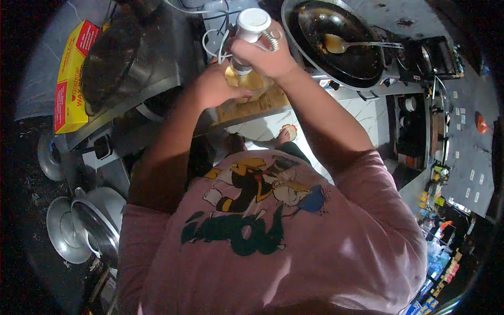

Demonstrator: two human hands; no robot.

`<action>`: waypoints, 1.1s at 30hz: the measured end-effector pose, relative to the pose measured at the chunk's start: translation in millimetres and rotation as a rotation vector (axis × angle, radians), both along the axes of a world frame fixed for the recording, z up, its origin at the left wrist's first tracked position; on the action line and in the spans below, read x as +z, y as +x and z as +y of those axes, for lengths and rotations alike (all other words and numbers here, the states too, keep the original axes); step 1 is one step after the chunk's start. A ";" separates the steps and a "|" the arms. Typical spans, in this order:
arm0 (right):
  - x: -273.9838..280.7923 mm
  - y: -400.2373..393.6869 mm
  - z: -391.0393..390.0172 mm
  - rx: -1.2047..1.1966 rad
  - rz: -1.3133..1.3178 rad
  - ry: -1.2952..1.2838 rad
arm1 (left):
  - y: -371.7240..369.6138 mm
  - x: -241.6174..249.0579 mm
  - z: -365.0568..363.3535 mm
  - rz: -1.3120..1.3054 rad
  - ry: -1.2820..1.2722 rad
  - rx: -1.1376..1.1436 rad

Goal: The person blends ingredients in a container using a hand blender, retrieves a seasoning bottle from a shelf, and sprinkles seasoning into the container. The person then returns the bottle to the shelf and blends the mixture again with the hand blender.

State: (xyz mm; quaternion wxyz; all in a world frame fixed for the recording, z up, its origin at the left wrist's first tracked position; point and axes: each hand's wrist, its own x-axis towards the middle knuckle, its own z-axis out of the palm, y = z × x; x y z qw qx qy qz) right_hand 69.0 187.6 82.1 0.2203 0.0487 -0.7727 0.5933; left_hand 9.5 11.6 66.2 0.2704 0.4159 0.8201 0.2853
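My right hand (268, 55) is closed around the white body of a hand blender (253, 21), which stands nearly upright. Its lower end reaches into a see-through container (257, 95) with something pale yellow inside. Against the container's left side, my left hand (216, 86) curls with the thumb toward the front, steadying it. A wooden cutting board (252, 109) lies underneath, at the counter's edge. The white cord loops beside the blender, and a coiled part hangs near my right knuckles. The blender's tip is hidden in the container.
To the right, a dark wok (336, 63) holds a metal spatula (341, 44) on the stove. A yellow and red wax paper box (75, 79) stands at the left beside a dark, rounded object (123, 63). Metal pots (100, 215) sit low on the left.
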 end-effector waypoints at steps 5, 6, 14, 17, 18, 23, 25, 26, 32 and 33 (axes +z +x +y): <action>-18.5 7.0 6.0 -0.038 0.012 0.037 | -9.3 6.1 4.4 -0.185 -0.097 -0.078; -16.4 11.4 9.9 -0.020 -0.006 -0.019 | -11.9 -3.8 3.4 -0.214 -0.070 -0.126; 39.1 20.3 9.0 0.010 0.056 0.029 | -8.3 -32.3 0.5 0.133 0.142 -0.006; 22.0 5.6 -0.2 0.022 0.232 0.042 | -5.1 -10.6 0.1 -0.025 0.063 -0.012; -2.2 1.1 4.6 0.034 0.072 -0.014 | -3.4 -3.1 -0.1 -0.094 0.017 -0.020; -20.7 6.4 3.0 0.003 0.095 -0.035 | -5.3 -2.4 1.1 -0.063 -0.026 -0.053; -9.4 17.2 11.0 0.021 -0.061 -0.108 | -6.7 -7.3 1.0 -0.082 -0.039 -0.077; 5.0 22.1 10.2 0.048 -0.038 -0.109 | -6.1 -12.9 -0.1 -0.035 -0.020 -0.039; 29.9 13.7 3.0 0.052 0.104 -0.035 | -9.2 -34.0 -1.2 0.165 0.156 -0.039; 27.3 12.1 -0.2 0.059 0.076 -0.025 | -9.5 -29.9 -2.0 0.159 0.147 -0.086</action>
